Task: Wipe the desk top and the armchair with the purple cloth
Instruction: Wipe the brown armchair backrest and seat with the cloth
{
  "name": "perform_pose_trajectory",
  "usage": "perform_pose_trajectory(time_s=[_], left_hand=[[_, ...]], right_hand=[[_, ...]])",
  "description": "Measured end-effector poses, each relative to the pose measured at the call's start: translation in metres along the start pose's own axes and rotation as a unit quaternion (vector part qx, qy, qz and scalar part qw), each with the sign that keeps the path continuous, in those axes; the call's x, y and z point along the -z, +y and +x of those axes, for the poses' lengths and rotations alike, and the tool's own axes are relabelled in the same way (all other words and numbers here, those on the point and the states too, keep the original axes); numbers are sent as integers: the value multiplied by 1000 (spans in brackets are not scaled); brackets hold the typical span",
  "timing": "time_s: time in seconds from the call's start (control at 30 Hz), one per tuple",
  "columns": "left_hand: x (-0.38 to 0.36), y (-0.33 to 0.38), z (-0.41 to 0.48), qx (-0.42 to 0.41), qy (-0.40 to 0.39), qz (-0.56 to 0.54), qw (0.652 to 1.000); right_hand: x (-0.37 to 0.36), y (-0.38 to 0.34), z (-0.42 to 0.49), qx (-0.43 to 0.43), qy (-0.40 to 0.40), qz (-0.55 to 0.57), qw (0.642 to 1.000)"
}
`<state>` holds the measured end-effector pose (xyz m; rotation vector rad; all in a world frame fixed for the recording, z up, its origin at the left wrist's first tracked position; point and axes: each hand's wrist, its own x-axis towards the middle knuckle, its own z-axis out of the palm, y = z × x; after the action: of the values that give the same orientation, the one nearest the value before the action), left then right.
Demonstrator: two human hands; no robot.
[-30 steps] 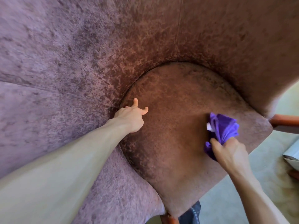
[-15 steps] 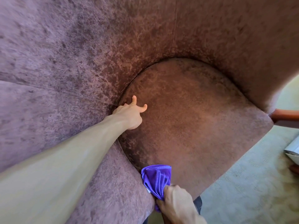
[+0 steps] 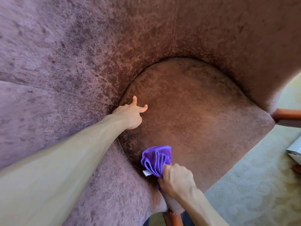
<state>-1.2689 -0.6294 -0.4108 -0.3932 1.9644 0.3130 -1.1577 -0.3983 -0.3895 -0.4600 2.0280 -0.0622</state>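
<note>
Head view, from left to right: the bare left arm reaches across the curved, mottled purple-brown velvet armchair [image 3: 68, 66], and the left hand [image 3: 130, 114] rests open and empty at the seam where the padded side meets the rounded seat cushion [image 3: 203, 115], two fingers lifted. Lower and further right, the right hand [image 3: 176, 181] is closed tight around the bunched, folded purple microfibre cloth [image 3: 156, 160], pressing it on the cushion's near-left edge. Pale green patterned carpet [image 3: 254, 190] shows at far right.
</note>
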Motion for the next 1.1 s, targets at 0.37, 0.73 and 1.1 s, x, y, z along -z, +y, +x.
perform_pose_trajectory(time_s=[0.37, 0.73, 1.1], left_hand=[[-1, 1, 0, -11, 34, 30, 999], [-6, -4, 1, -13, 32, 11, 999], [-7, -4, 12, -19, 28, 20, 999]], right_hand=[[20, -57, 21, 35, 6, 193, 981], [48, -37, 22, 3, -280, 129, 951], [104, 66, 35, -256, 306, 444, 802]])
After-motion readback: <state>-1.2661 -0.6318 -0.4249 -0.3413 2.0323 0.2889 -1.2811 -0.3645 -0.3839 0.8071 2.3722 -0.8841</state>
